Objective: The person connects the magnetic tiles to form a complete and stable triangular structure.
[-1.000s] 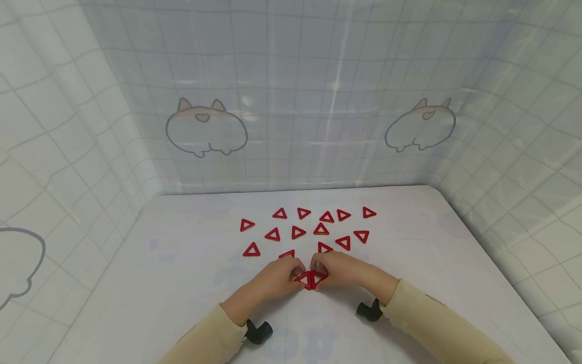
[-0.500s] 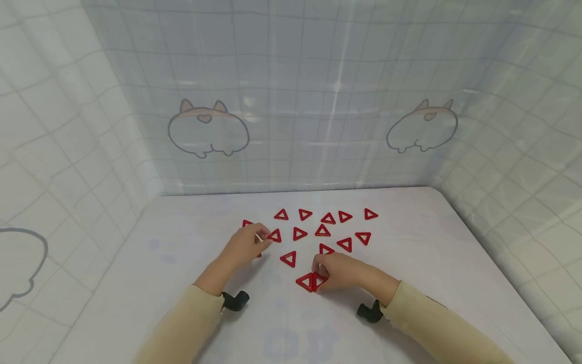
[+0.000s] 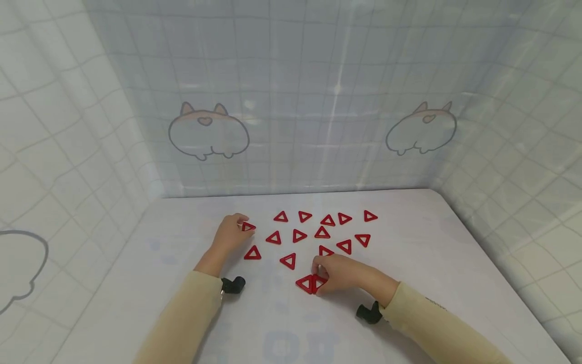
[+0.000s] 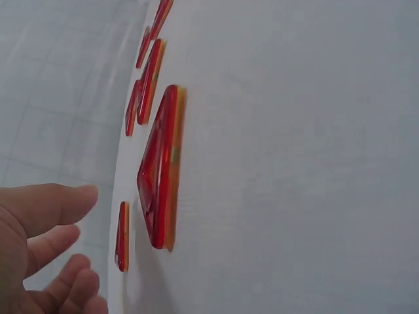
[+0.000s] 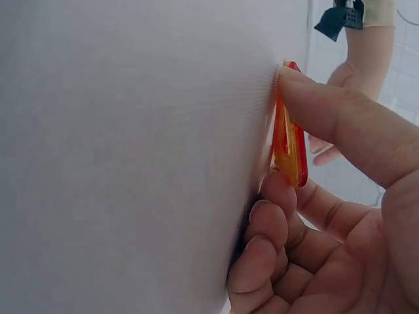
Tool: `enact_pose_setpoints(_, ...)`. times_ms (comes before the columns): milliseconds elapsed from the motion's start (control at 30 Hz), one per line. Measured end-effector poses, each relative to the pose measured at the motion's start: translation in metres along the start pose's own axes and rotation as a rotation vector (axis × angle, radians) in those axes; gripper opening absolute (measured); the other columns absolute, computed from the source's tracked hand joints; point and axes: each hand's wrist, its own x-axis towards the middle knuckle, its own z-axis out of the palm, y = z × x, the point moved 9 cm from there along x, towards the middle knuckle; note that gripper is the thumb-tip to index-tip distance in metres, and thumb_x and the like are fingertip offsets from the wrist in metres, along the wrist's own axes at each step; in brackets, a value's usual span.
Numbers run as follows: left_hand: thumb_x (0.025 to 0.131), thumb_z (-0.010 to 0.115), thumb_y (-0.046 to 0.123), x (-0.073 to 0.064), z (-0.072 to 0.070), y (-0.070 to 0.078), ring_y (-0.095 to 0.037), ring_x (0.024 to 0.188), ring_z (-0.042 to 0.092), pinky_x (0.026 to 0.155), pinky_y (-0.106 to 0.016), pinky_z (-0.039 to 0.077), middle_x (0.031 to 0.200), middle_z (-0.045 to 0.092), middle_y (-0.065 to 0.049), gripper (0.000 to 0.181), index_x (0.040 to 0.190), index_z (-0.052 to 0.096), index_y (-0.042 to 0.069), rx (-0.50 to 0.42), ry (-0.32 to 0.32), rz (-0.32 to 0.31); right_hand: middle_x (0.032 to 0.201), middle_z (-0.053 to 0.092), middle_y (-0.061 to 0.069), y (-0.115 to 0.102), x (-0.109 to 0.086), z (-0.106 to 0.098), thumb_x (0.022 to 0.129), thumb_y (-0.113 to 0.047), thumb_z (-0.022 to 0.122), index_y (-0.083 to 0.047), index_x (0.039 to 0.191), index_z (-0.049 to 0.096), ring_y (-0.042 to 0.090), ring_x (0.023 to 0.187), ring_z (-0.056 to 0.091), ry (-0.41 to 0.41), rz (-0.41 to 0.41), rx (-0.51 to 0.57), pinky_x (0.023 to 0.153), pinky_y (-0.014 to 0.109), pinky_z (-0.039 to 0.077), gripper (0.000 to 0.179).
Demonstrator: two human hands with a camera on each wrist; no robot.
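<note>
Head view: the left hand [image 3: 229,235] is at the left of the scatter on the worktop [image 3: 409,247], its fingertips about the leftmost triangle [image 3: 248,230], a hollow red piece. Left wrist view: thumb and fingers stand parted with no grip seen; whether a fingertip touches that piece cannot be told. The right hand [image 3: 340,273], nearer the person, pinches the held triangle [image 3: 315,285], also red, thumb at one corner and a finger at another, its orange-yellow edge visible in the right wrist view. Immediately to its left lies the neighbouring triangle [image 3: 310,284], the two side by side, straight edges facing; full contact cannot be confirmed. Thirteen other triangles [image 3: 294,236], all red, lie beyond this pair, pointing various ways; one is partly covered by the right hand. Both sleeves [image 3: 184,313] are beige, with a black fitting [image 3: 234,285] at each wrist.
</note>
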Motion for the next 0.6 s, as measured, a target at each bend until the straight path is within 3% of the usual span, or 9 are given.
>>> enact_pose_setpoints(333, 0.09, 0.072, 0.024, 0.013, 0.009, -0.019, -0.041, 0.124, 0.048, 0.105, -0.053, 0.041, 0.133, 0.052, -0.028, 0.062, 0.14, 0.048, -0.004, 0.027, -0.078, -0.056, 0.078, 0.057, -0.009, 0.003, 0.001, 0.001, 0.077, -0.029, 0.087, -0.023, 0.102, 0.059, 0.01, 0.071, 0.056, -0.005, 0.016, 0.001, 0.062, 0.026, 0.051, 0.039)
enact_pose_setpoints(600, 0.091, 0.071, 0.021, 0.014, 0.01, -0.023, -0.04, 0.125, 0.048, 0.105, -0.052, 0.041, 0.133, 0.051, -0.026, 0.055, 0.136, 0.052, -0.004, 0.001, -0.062, -0.081, 0.078, 0.057, -0.009, 0.004, 0.002, 0.002, 0.077, -0.03, 0.087, -0.023, 0.102, 0.058, 0.01, 0.071, 0.056, -0.006, 0.022, 0.001, 0.063, 0.027, 0.05, 0.039)
